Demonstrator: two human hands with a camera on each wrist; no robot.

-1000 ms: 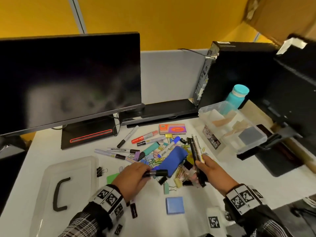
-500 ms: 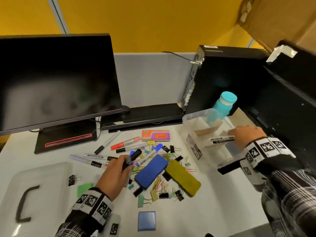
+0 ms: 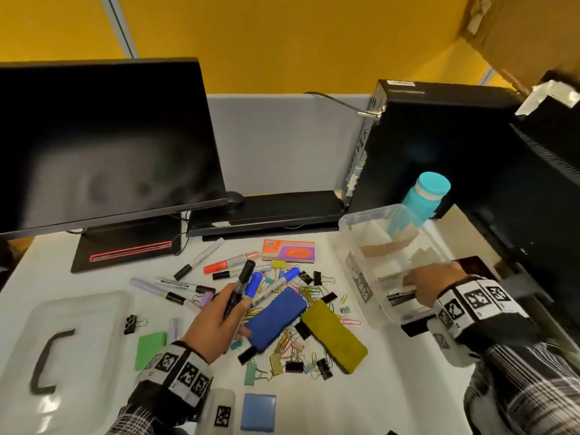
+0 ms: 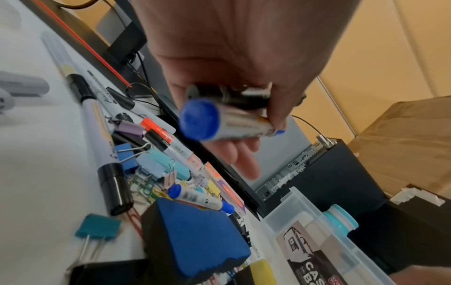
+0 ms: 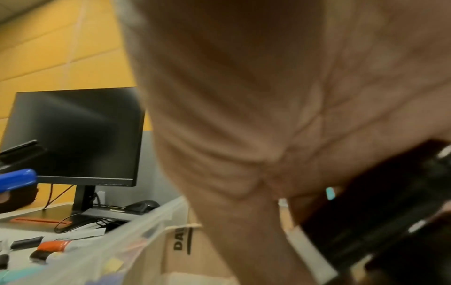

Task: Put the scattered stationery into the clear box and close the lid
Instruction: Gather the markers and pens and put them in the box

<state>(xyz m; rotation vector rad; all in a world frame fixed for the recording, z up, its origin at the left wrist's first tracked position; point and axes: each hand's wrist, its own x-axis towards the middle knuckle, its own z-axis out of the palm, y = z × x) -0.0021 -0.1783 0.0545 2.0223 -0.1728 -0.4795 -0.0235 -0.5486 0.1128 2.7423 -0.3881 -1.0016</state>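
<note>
Two markers sit bunched in the left hand point(image 3: 219, 318), a black marker point(image 3: 240, 285) and a blue-capped marker point(image 4: 214, 123), fingers curled round both above the pile; that doubled grip looks loose, and I judge either pen could slip out on the way across and roll among the binder clips point(image 3: 295, 365). The right hand point(image 3: 434, 285) is down inside the clear box point(image 3: 354, 221) at the right of the worktop point(image 3: 314, 412), fingers curled onto a dark-and-white marker pack point(image 3: 398, 298) near the front wall; whether it pinches the pack or only presses it I cannot tell. Because that hand fills the near end of the box, the left hand's load may collide with it or catch the rim. Cardboard dividers point(image 3: 389, 246) inside could stop long pens lying flat and later keep the lid point(image 3: 69, 346), lying far left with its black handle up, from seating. Around it, a blue eraser point(image 3: 276, 318) and a yellow eraser point(image 3: 335, 337) lie across loose paper clips, while a teal bottle point(image 3: 428, 196) and computer tower point(image 3: 439, 146) crowd the box from behind.
</note>
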